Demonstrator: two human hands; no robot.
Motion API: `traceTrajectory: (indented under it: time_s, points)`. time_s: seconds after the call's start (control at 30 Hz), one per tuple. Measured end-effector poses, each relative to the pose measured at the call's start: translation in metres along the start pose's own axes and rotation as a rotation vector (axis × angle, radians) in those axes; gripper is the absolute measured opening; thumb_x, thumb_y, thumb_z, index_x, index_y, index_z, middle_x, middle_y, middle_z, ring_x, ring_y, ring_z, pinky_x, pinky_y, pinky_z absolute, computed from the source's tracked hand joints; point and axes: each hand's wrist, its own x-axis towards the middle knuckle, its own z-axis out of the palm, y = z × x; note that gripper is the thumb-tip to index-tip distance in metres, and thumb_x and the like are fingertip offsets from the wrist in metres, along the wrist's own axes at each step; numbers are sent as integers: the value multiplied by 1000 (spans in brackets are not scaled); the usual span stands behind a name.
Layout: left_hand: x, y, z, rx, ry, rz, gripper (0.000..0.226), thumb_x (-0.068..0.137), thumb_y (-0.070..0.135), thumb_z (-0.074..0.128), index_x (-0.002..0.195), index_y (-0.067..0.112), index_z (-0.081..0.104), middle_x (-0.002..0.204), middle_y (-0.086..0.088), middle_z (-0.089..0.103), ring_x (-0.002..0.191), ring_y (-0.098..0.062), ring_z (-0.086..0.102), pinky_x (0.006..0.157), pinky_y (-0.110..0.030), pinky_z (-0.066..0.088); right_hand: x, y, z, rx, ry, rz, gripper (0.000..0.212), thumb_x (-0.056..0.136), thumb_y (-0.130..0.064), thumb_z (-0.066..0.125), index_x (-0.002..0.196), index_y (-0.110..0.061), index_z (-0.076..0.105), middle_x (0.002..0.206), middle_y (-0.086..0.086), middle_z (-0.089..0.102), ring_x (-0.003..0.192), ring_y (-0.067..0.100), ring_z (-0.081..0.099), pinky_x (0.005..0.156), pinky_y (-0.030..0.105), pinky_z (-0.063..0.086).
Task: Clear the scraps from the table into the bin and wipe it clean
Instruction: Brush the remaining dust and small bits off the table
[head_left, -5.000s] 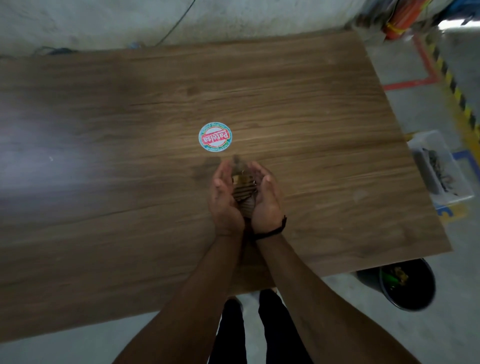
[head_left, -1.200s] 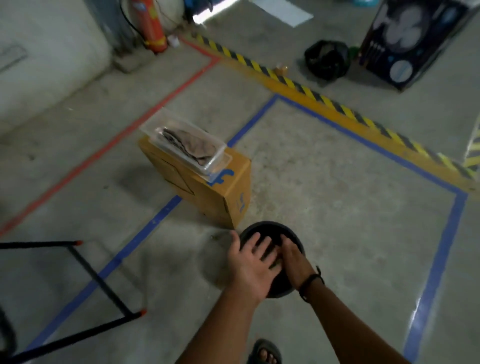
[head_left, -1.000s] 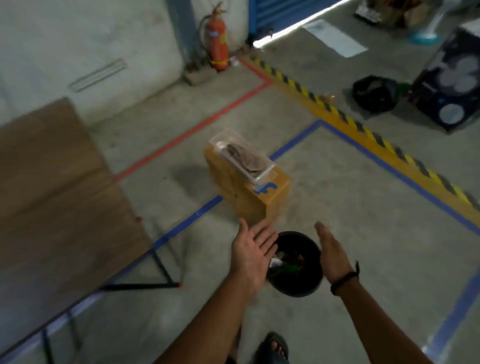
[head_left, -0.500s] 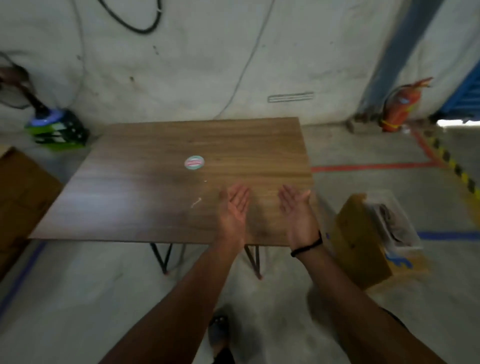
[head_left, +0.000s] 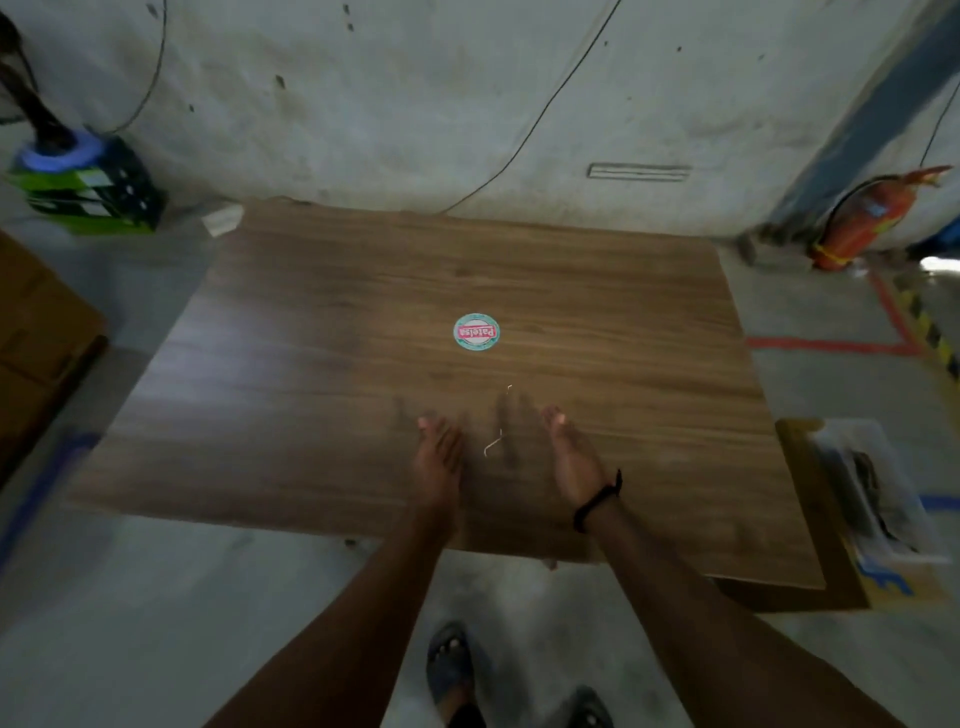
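Note:
The brown wooden table (head_left: 311, 364) fills the middle of the view. A thin pale scrap (head_left: 492, 447) lies on it between my hands, and a tinier pale bit (head_left: 509, 387) lies just beyond. My left hand (head_left: 438, 457) and my right hand (head_left: 571, 457), with a black wristband, hover over the near part of the table, fingers straight, holding nothing. A round teal and pink sticker (head_left: 476, 332) sits mid-table. The bin is out of view.
A yellow cardboard box (head_left: 831, 592) with a clear plastic tray (head_left: 878, 488) holding a cloth stands right of the table. A red fire extinguisher (head_left: 862, 223) leans at the back right. A green and black box (head_left: 88, 192) and brown cartons (head_left: 36, 343) stand at the left.
I emptied both hands over the bin on the floor, then turned back to the table. My hands now reach out over its near part, either side of the thin scrap.

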Motion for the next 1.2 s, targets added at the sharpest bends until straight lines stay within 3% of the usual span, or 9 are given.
traceTrajectory:
  time_s: [0.17,0.27,0.33,0.43,0.6,0.83,0.97,1.07,1.2]
  points:
    - [17,25,-28,137,11,155,52,100,45,33,137,11,46,141,-5,46,130,-18,43,110,-34,33,49,-4,21,-530,-94,-199,48,102,-24,36,146,-7,29,151,4,32,140,12,25,108,14,16]
    - [36,65,-77,841,184,531,45,95,46,44,127,17,57,131,-9,58,125,-25,49,103,-34,38,83,-6,32,-839,-136,-211,55,102,-31,34,150,-8,18,158,11,16,148,22,9,117,31,8]
    - [58,94,-112,1264,332,643,51,97,41,42,139,13,44,149,-12,38,139,-28,30,110,-37,24,95,-8,38,-947,-125,-221,58,102,-36,33,151,-10,15,160,8,10,148,22,3,117,33,2]
    - [86,129,-150,1522,524,429,70,97,51,35,150,7,19,159,-14,12,146,-32,8,117,-49,9,98,-5,41,-1048,-176,-226,59,101,-37,33,151,-11,14,160,8,6,148,21,1,117,32,-2]
    - [96,106,-143,1754,357,391,78,96,55,30,147,-2,19,156,-25,12,144,-39,9,117,-49,9,87,6,38,-1130,-212,-270,78,85,-56,14,150,-13,18,160,7,10,148,21,5,118,34,0]
    - [39,11,-71,1802,-104,588,90,83,62,-2,149,4,14,158,-17,3,147,-29,-3,117,-37,-6,39,39,40,-1078,-337,-413,58,93,-38,28,133,-2,51,141,17,49,129,34,48,110,46,33]
    - [27,-15,-55,1610,-464,739,73,91,53,10,146,9,30,156,-7,19,146,-19,10,118,-31,0,25,26,28,-980,-400,-405,60,91,-33,25,141,-3,39,149,14,37,139,27,34,115,25,14]
    - [26,-14,-52,1037,-383,611,45,95,34,37,136,15,43,144,0,37,138,-9,30,118,-33,17,29,14,13,-778,-124,-343,68,82,-44,29,135,-6,49,143,13,47,135,22,41,110,19,21]
    - [28,-1,-55,604,-197,411,35,93,25,49,126,21,57,129,0,61,122,-7,54,105,-30,40,44,7,25,-860,-79,-245,32,82,-6,57,113,-5,67,124,16,63,119,30,57,103,27,38]
